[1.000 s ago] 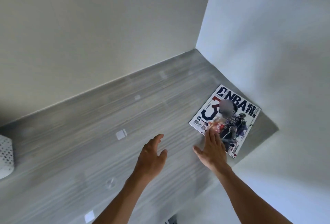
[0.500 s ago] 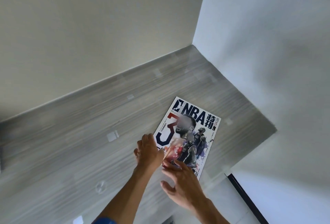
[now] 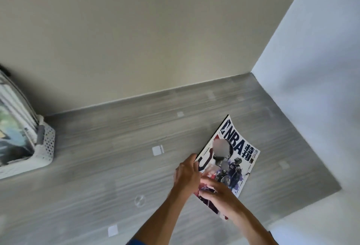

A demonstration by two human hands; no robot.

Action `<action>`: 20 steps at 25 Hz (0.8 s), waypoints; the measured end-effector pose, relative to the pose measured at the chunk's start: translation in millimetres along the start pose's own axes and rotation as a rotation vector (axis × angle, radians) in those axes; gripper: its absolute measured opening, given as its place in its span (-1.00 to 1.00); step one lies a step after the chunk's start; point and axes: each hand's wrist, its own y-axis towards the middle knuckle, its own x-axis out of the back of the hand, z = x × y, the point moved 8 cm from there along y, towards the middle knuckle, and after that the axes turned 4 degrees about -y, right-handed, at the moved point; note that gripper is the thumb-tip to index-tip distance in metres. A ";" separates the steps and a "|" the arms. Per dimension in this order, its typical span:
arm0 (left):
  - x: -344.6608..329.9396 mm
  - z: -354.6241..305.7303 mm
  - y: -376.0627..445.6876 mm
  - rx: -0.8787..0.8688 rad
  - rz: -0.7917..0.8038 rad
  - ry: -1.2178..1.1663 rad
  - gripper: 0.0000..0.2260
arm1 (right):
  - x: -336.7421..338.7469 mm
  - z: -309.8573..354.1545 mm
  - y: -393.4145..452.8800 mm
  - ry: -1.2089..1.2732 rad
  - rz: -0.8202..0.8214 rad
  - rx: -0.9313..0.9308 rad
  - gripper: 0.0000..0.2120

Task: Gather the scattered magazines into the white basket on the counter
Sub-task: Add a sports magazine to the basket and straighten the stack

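Observation:
An NBA magazine with basketball players on its cover is tilted up off the grey counter, its spine edge raised on the left. My left hand grips that spine edge near the lower corner. My right hand lies over the cover's near part, fingers curled on it. At the far left stands the white perforated basket, which holds several magazines standing on edge.
Beige wall runs behind the counter and a white wall closes its right side. Small white tape squares and a clear round mark dot the counter. The counter's front edge shows at the lower right.
The magazine has been lifted by its left edge from lying flat. Both hands have closed on it. The view has swung left, bringing the basket into sight.

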 end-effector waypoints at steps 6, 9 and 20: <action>155.7 97.2 -63.2 -0.150 -0.242 -0.470 -0.75 | -26.9 61.6 37.9 0.195 -0.243 -0.112 -0.51; 240.2 159.2 -100.4 -0.137 -0.367 -0.528 -0.77 | -103.1 120.0 58.4 0.281 -0.117 -0.119 -0.35; 479.9 294.9 -140.9 -0.207 -0.818 -0.759 -0.76 | -293.6 365.4 104.1 0.418 -0.046 0.379 -0.88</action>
